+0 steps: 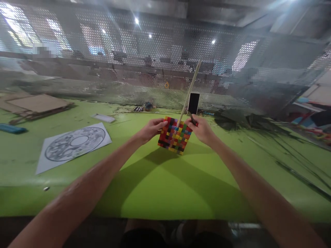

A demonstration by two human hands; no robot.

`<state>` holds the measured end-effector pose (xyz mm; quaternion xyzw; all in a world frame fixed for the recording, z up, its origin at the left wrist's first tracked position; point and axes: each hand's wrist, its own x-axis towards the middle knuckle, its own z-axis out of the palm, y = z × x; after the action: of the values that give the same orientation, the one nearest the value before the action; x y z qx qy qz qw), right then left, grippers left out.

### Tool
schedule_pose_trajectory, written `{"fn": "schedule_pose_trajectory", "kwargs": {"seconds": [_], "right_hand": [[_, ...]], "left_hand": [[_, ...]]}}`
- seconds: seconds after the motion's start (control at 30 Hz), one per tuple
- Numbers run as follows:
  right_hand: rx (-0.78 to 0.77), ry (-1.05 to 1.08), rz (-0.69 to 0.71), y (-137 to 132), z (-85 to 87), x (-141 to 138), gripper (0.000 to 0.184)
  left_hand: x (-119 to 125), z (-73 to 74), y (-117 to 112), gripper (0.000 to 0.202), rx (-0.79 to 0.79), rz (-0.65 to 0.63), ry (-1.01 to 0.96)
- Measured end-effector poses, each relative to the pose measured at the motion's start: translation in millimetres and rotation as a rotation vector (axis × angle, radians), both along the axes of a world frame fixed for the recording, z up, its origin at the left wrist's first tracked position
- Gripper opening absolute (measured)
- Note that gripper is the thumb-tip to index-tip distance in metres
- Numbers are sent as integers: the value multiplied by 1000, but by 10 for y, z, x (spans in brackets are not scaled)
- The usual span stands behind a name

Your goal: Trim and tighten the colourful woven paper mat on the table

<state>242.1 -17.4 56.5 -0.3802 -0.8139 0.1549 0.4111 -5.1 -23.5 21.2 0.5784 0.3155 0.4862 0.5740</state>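
My left hand [152, 129] grips the left edge of a small woven square of many-coloured strips [175, 135], holding it tilted above the green table [160, 186]. My right hand [202, 129] is closed at the square's upper right corner, pinching a small dark tool with a red part [193, 120]; I cannot make out what the tool is. A long pale strip [190, 90] rises from the weave up and to the right, between the two hands.
A sheet with a round grey pattern [73, 144] lies at left. Cardboard pieces [36, 105] and a blue object [11, 129] sit far left. A phone [193, 103] stands behind the hands. Dark leaves and long strips [248, 122] spread at right. A perforated metal screen [155, 62] backs the table.
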Motion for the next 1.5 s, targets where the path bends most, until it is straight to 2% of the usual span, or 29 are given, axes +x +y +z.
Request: {"fn": "schedule_pose_trajectory", "kwargs": {"seconds": [0.2,0.43,0.53,0.67,0.8,0.93,1.1,1.2,1.3,1.37,1.5], "right_hand": [[57,-30,6,-132,48,-3,38],[84,-112,-48,-130,63,27,46],[101,-95,-53,-129,54,29,46],[87,73,-75,-116,33,-4,46],[134,241,-107,-95,8,-47,47],[155,307,-153,-50,-20,-30,46],[194,374,-281,129,-114,138,42],[217,296,-336,248,-236,234,41],[302,57,-398,273,-393,224,44],[349,-125,-415,219,-495,145,38],[302,-397,-361,25,-634,-84,29]], "left_hand": [[-27,-10,-22,43,101,-99,102],[-105,-13,44,42,194,-124,277],[-100,25,11,42,205,-111,280],[-56,19,-53,48,128,-190,190],[22,-140,-18,46,-6,-278,214],[116,-282,29,43,-130,-236,138],[198,-280,23,37,-212,-77,-44],[221,-278,29,27,-251,39,-111],[225,-300,42,19,-277,94,-151],[219,-311,50,19,-274,103,-183],[211,-299,54,16,-267,178,-207]]}}
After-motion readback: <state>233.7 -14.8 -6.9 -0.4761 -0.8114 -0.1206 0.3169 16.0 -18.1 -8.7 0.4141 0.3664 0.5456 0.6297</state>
